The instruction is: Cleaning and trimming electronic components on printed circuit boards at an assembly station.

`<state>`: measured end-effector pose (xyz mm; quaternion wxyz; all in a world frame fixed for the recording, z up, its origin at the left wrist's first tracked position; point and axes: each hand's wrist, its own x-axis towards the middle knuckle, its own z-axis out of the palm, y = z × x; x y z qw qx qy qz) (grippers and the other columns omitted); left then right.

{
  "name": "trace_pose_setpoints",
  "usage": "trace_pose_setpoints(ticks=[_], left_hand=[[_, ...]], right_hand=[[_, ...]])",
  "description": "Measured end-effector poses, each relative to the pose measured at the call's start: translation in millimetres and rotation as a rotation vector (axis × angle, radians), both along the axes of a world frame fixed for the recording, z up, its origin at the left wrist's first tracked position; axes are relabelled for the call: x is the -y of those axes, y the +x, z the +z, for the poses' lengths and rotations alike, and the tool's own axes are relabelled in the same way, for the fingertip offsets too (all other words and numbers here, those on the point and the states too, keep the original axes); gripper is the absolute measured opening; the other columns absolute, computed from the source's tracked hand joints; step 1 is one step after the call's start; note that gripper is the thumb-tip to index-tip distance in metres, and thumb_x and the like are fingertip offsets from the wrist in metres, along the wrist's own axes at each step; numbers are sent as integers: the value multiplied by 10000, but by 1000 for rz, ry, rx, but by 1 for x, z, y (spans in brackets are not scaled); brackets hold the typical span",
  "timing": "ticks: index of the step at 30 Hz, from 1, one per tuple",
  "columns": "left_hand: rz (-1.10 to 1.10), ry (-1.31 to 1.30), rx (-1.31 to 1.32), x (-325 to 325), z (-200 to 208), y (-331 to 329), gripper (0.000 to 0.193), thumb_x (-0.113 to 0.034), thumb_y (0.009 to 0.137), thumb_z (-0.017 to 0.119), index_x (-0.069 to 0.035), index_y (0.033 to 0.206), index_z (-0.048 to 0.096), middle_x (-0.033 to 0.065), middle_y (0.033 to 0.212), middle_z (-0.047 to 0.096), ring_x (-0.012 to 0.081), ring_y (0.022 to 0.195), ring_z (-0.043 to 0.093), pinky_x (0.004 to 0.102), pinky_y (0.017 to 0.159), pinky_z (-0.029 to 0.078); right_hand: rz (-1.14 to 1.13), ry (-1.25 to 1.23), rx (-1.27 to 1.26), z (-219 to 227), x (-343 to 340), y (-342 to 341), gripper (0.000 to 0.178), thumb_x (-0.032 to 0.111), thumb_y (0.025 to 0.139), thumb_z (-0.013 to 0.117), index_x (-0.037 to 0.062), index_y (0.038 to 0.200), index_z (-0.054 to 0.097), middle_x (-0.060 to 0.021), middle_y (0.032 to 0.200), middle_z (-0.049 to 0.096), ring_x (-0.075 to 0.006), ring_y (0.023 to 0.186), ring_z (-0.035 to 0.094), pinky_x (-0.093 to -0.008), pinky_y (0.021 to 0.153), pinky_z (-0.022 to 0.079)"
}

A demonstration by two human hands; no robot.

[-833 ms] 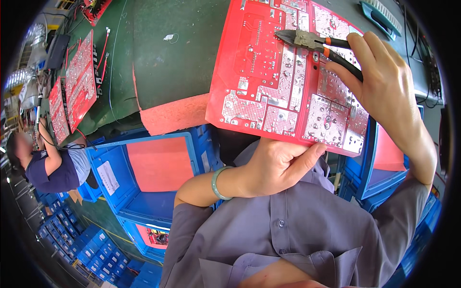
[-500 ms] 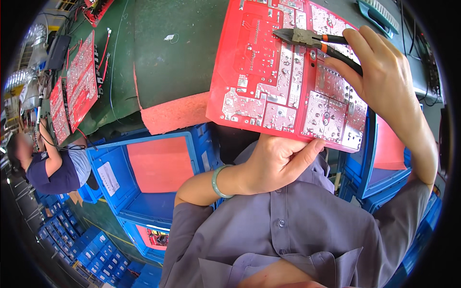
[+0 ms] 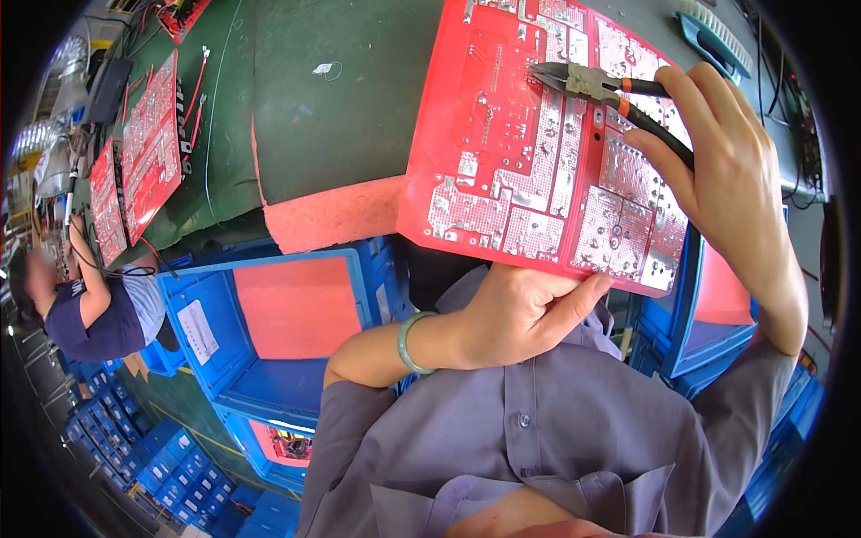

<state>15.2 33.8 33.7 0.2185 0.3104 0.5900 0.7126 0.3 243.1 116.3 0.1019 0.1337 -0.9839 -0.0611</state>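
Note:
A large red circuit board [image 3: 462,125] with silvery solder areas faces up in front of me. My left hand [image 3: 529,314] grips its near edge, thumb on top and the fingers hidden underneath. Above the board, my right hand [image 3: 731,166] is closed round the black and orange handles of a pair of side cutters [image 3: 589,82]. The cutters' pointed jaws lie over the middle of the board, parted a little at the tips. Whether they touch a component lead I cannot make out.
A green-topped bench [image 3: 332,125] with a pink foam strip [image 3: 336,215] lies beyond. Blue crates [image 3: 287,386] stand at left and right. More red boards [image 3: 152,148] rest on the bench at left, near a seated person [image 3: 94,309]. A teal brush [image 3: 713,40] lies far right.
The board has shifted slightly right and toward me. My right hand and the cutters have moved right and a little nearer with it, and the jaws look slightly more parted.

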Motion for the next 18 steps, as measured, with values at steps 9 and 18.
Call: trace_pose_setpoints(ticks=[9, 18], left_hand=[[16, 9, -30, 0, 1, -2, 243, -76, 856, 576, 21, 633, 583, 112, 559, 521, 211, 472, 488, 316, 467, 349], [6, 2, -22, -1, 0, -1, 243, -75, 854, 578, 16, 629, 585, 107, 552, 522, 207, 461, 488, 317, 452, 344]], right_hand=[[-26, 0, 10, 3, 6, 0, 403, 250, 744, 694, 1, 1020, 535, -124, 851, 507, -295, 727, 548, -379, 616, 442], [-18, 27, 12, 6, 11, 1, 395, 201, 699, 728, 6, 987, 540, -104, 792, 502, -273, 672, 538, -366, 575, 441]])
